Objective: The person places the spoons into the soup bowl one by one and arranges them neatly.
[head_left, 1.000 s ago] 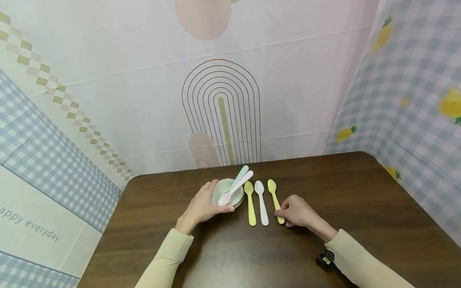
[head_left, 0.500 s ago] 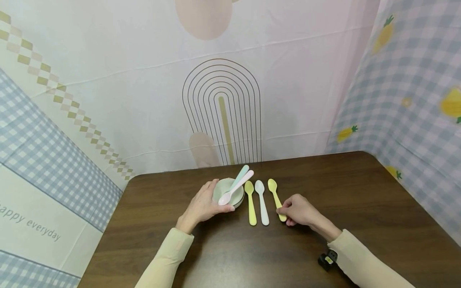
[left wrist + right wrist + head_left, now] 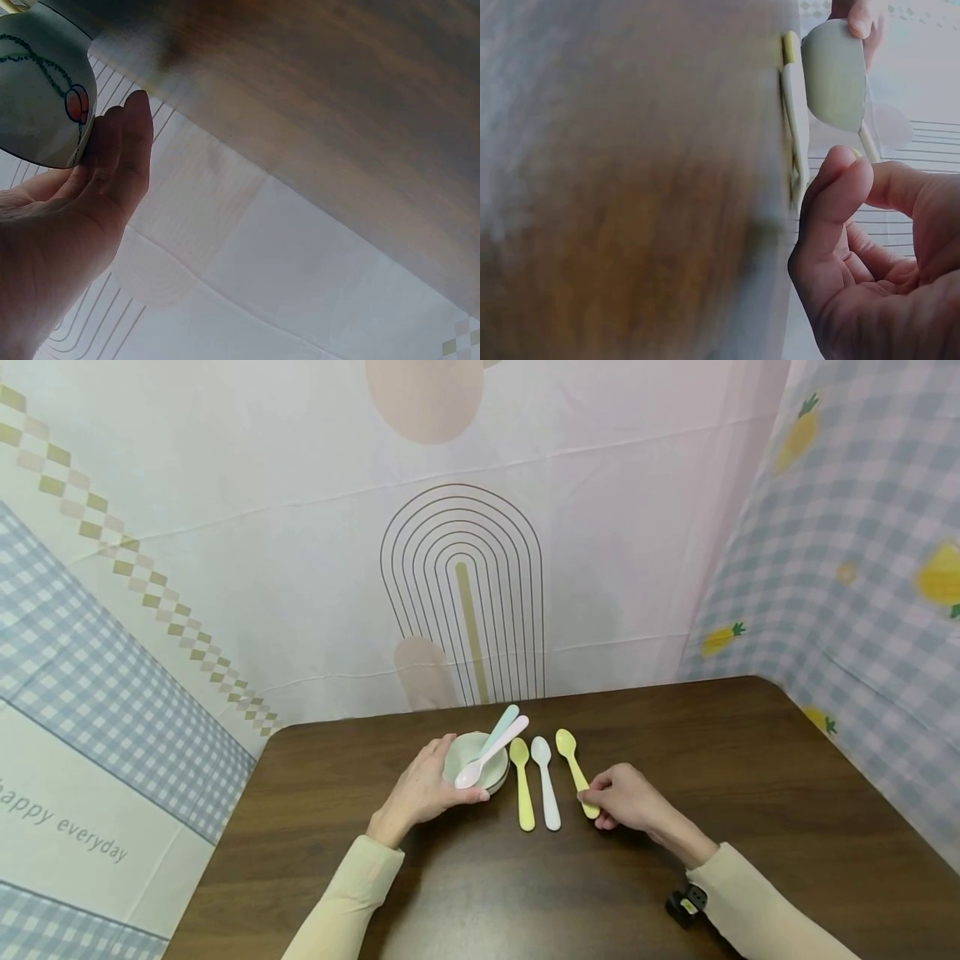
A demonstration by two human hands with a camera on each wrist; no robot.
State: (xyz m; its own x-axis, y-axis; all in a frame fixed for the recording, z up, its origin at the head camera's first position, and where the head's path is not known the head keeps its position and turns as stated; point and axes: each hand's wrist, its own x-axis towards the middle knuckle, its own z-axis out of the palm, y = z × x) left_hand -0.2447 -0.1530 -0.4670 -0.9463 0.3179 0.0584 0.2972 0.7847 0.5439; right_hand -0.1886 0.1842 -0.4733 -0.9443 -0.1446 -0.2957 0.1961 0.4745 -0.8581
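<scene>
My left hand (image 3: 423, 789) grips a pale green bowl (image 3: 459, 752) from its left side, thumb at the near rim. In the left wrist view the bowl (image 3: 34, 112) shows a painted green line and a red spot. A pale pink spoon (image 3: 491, 752) and a mint green spoon (image 3: 502, 725) lean in the bowl, their handles past the far right rim. With thumb and forefinger my right hand (image 3: 626, 797) pinches the handle end of a yellow spoon (image 3: 572, 762). Whether this spoon touches the table, I cannot tell.
Between bowl and right hand, another yellow spoon (image 3: 524, 789) and a white spoon (image 3: 548, 789) lie side by side on the dark brown table (image 3: 480, 893). A printed cloth (image 3: 322, 568) hangs behind the table's back edge.
The yellow spoon in my right hand has shifted slightly away from me, its handle end moving a little to the right. The left hand and the bowl stay in place.
</scene>
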